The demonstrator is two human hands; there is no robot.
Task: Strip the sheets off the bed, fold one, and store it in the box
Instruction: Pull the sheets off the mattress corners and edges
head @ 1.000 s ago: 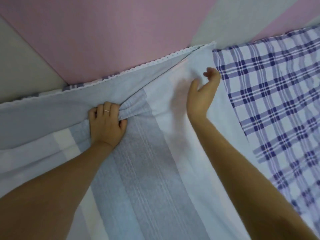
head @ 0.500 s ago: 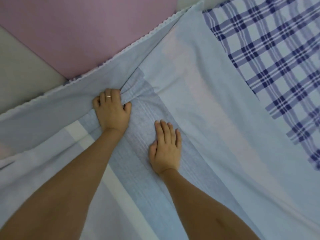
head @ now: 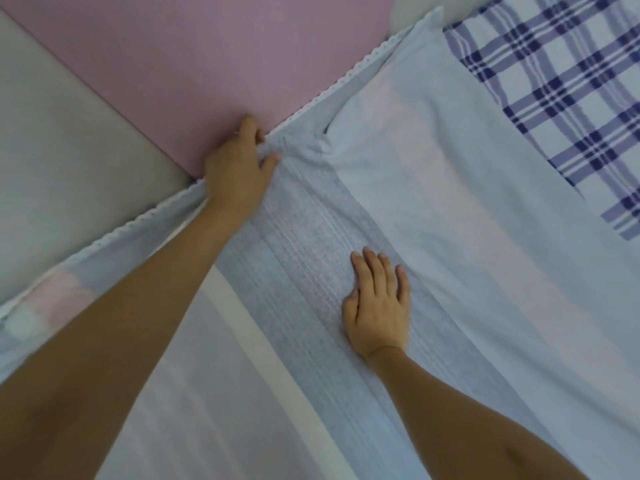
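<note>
Two hands are laid on the cloth. At far left, grey padding (head: 69,150) and a pink panel (head: 190,57) are seen along the bed's far side, with the lace trim (head: 346,81) of the striped sheet (head: 311,237) run up against them. At that edge the left hand (head: 239,168) is clamped on a gathered bunch of the striped sheet, fingers curled over the hem and thumb pressed on top. Further right, the right hand (head: 377,306) is spread flat on the grey stripe, fingers straight, nothing gripped. Beyond it, a plaid sheet (head: 554,98) is exposed at far right, lying on the bed. No box is shown. Trouble is judged likely if the bunch is hauled while the flat palm is kept down: the cloth would be pinned against its own pull, and the lace trim could be strained or the pinch lost. The plaid sheet could also be dragged askew, since it appears to be overlapped by the striped one.
</note>
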